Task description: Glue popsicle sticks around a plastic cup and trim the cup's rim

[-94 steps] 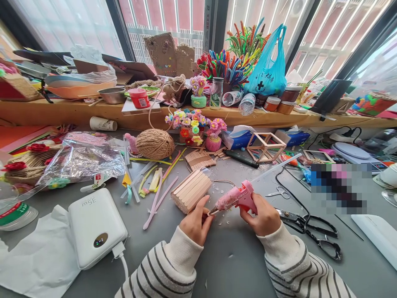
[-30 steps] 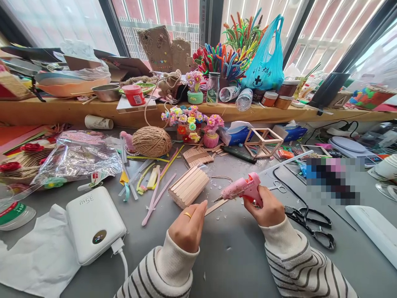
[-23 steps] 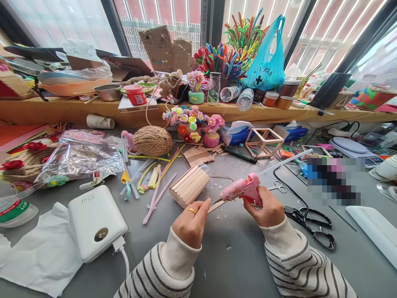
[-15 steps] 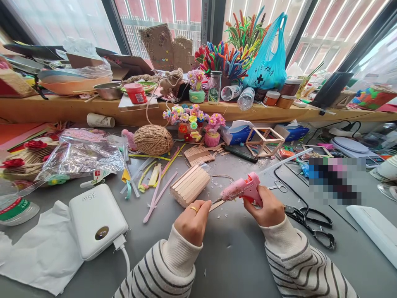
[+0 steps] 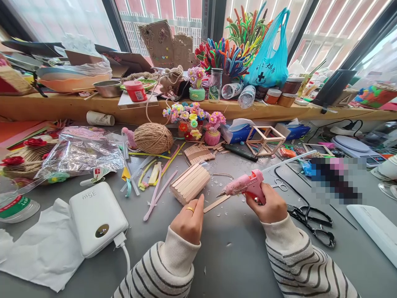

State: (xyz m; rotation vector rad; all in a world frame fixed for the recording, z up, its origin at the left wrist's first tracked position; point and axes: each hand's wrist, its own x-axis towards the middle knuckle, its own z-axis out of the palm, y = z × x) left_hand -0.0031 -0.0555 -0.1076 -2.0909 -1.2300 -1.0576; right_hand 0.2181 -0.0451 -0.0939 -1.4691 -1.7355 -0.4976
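Note:
My right hand (image 5: pixel 271 205) grips a pink glue gun (image 5: pixel 245 185) with its nozzle pointing left, lifted a little above the table. My left hand (image 5: pixel 187 218), with a ring on one finger, pinches the near end of a flat wooden stick (image 5: pixel 217 203) that lies slanted on the grey table (image 5: pixel 235 256). The nozzle tip hangs just above the stick's far end, apart from it. A glued panel of wooden sticks (image 5: pixel 190 182) lies just beyond my left hand.
A white power bank (image 5: pixel 96 217) with a cable sits at the left on white paper. Black scissors (image 5: pixel 313 227) and small scissors (image 5: pixel 280 186) lie to the right. A twine ball (image 5: pixel 153 138), a stick cube frame (image 5: pixel 265 140), pipe-cleaner flowers and plastic bags crowd the back.
The glue gun has risen off the stick and moved slightly right. My left hand still pinches the stick, which now lies uncovered on the table.

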